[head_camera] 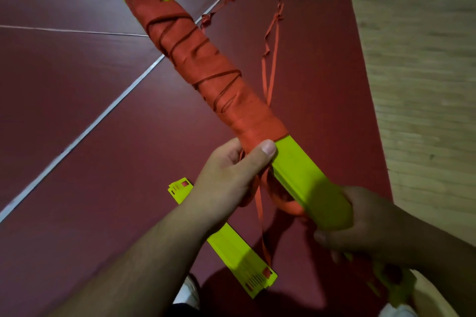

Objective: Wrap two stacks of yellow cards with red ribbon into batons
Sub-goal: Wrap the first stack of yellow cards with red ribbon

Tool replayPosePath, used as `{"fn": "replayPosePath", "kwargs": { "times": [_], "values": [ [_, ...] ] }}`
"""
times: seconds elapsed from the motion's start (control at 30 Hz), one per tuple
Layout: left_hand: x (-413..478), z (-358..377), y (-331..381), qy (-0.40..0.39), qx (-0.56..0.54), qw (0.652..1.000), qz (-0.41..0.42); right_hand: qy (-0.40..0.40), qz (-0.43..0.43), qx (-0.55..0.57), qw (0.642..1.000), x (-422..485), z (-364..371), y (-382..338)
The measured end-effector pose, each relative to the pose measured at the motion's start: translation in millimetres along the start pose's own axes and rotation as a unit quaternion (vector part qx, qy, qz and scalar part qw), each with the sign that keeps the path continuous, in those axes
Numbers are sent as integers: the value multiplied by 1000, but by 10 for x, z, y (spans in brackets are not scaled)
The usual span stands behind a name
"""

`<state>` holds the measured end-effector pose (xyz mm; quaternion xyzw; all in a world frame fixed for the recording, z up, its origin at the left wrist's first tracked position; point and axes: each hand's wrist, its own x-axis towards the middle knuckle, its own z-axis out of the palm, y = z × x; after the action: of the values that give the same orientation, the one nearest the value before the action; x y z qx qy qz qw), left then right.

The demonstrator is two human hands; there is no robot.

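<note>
while the ribbon (195, 59) covers most of the upper length of the stack (306, 175), the lower end is bare yellow. the stack is held in the air, slanting from top left to lower right above the floor (77, 110). left hand (231, 175) grips it at the edge of the wrap, thumb (265, 152) pressed on the last turn. right hand (365, 224), in shadow, curls round the bare lower end; whether it also pinches the ribbon cannot be told. a loop of ribbon passes under the stack between the hands, and thin strands hang loose. second stack (239, 252) lies unwrapped on the floor, below the left forearm. to do the step well, by this view: hold the thumb on the last turn so it cannot slacken, draw the ribbon taut, and lay each new turn half over its neighbour, working toward the right hand. slack would likely let the stack fan out.
</note>
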<state>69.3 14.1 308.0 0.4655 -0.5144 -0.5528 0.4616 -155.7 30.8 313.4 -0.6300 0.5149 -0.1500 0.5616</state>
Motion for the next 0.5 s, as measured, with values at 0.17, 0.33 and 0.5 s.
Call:
{"fn": "replayPosePath", "kwargs": {
  "times": [0.17,0.33,0.5],
  "values": [
    [3,-135,81,-78,44,994,-58,127,-53,-97,986,7,-12,64],
    [56,-171,56,-9,108,992,-61,130,-46,-58,989,37,-66,144],
    [82,-136,23,39,48,995,-82,162,-50,-102,980,67,-18,186]
  ]
}}
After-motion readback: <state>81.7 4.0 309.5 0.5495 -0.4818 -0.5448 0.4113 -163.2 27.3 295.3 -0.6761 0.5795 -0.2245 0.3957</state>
